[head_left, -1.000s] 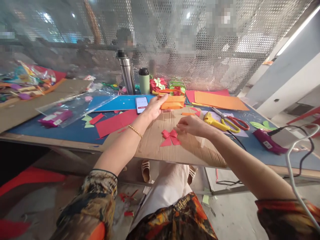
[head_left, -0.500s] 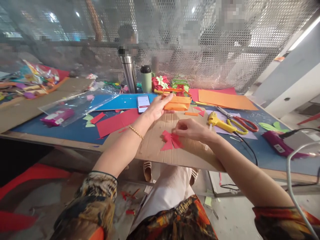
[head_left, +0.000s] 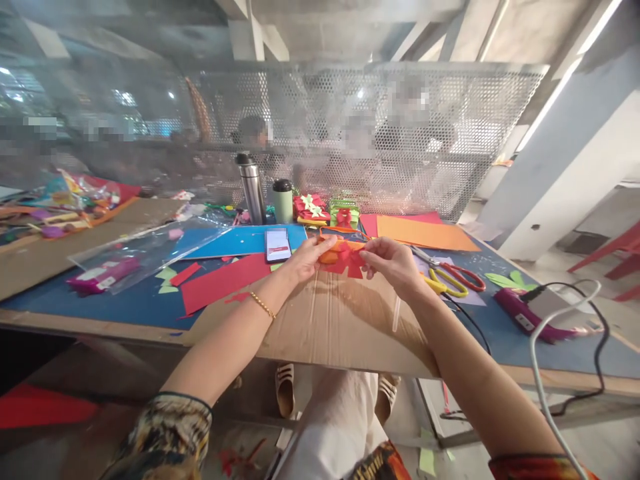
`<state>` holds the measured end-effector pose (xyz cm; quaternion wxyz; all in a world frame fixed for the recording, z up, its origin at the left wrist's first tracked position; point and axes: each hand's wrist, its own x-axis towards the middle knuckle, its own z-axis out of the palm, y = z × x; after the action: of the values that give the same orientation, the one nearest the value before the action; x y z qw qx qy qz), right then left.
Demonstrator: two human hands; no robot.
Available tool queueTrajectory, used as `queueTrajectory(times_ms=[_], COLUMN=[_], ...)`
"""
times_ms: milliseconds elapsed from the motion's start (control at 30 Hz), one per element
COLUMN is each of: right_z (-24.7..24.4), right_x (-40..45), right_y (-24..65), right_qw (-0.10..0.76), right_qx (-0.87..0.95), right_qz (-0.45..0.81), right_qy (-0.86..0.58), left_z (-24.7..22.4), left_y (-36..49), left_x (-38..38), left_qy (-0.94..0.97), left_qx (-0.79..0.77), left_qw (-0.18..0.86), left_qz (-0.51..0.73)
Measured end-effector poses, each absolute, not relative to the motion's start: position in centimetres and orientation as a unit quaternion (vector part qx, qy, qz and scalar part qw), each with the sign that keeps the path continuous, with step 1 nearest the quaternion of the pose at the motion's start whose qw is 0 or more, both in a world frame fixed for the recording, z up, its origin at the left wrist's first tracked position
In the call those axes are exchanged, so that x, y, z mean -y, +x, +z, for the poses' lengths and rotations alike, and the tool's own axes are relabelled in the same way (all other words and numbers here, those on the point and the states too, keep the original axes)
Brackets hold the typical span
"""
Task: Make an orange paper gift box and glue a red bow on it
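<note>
My left hand (head_left: 311, 259) grips the left end of a small orange paper basket (head_left: 329, 256), whose thin handle shows above it. With pinched fingers, my right hand (head_left: 391, 263) holds a red paper bow (head_left: 349, 259) by its right side. The bow lies in front of the basket's face and covers part of it; whether the two touch I cannot tell. Both things are over a sheet of brown cardboard (head_left: 320, 320). To the right of my right hand, a yellow glue gun (head_left: 434, 285) is partly hidden by that hand.
Red-handled scissors (head_left: 463, 275) lie at the right, near a purple box (head_left: 530, 317) with cables. A phone (head_left: 277, 245), red paper (head_left: 225, 283) and a blue sheet (head_left: 225, 240) lie left of centre. A steel flask (head_left: 253, 190) and green bottle (head_left: 283, 201) stand behind, before a perforated screen.
My right hand has lifted the red bow off the cardboard and brought it up to the front of the orange basket. The camera view has tilted upward.
</note>
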<state>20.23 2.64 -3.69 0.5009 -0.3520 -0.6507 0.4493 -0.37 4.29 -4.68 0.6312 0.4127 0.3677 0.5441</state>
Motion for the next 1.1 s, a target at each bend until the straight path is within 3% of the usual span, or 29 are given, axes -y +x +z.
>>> queueTrajectory(times_ms=[1100], right_z=[-5.3], right_x=[-3.8], right_y=[19.5], right_qw=[0.531], right_qx=[0.652], right_qz=[0.297], right_qy=[-0.453], left_z=[-5.1], left_y=[0.3], left_x=[-4.1], left_qy=[0.434], left_qx=[-0.342], left_qw=[0.656], left_qz=[0.513])
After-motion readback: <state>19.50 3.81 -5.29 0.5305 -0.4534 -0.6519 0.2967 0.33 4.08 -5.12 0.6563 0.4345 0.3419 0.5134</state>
